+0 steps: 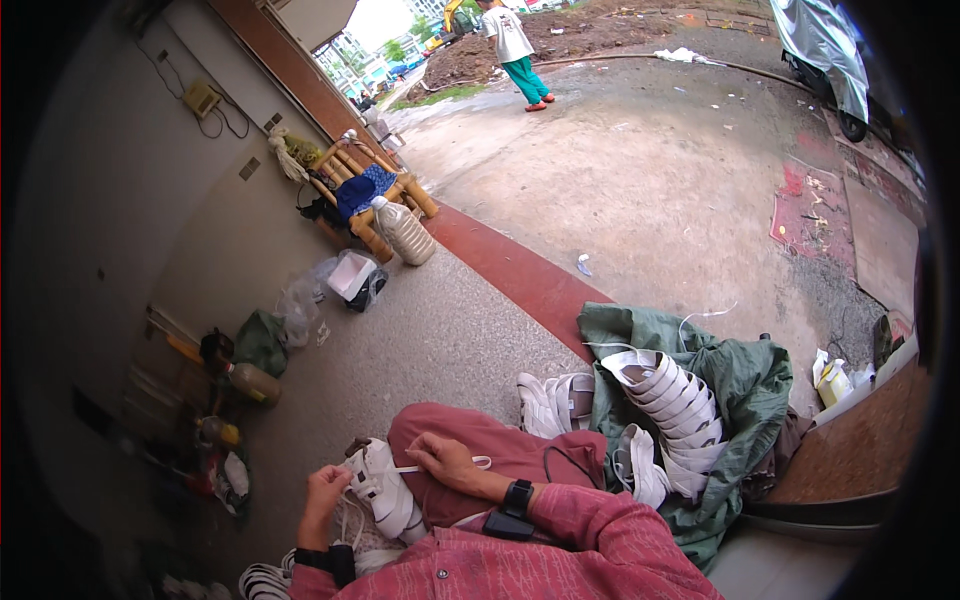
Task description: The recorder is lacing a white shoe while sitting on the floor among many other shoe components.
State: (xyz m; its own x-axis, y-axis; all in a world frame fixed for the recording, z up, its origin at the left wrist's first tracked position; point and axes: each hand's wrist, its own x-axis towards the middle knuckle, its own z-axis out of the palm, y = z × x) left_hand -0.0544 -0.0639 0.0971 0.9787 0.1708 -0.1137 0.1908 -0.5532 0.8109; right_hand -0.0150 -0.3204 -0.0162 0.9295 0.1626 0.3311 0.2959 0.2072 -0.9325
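Observation:
A white shoe upper (pixel 388 500) rests against my raised knee, in the dusky red trousers (pixel 440 425). My right hand (pixel 447 462) pinches a white shoelace (pixel 405 469), which runs taut from the upper's front and loops out past my fingers. On the other side, my left hand (pixel 325 492) is closed at the upper's edge, fingertips pressed together on a lace. Loose lace dangles below that hand. Its exact grip is small and partly hidden.
Beside my right knee, a green cloth sack (pixel 745 390) bears a nested stack of white uppers (pixel 672 412). More white uppers (pixel 555 403) lie left of it. A bamboo chair (pixel 375 190) and a plastic jug (pixel 403 232) stand by the wall. A person (pixel 515 60) is outside.

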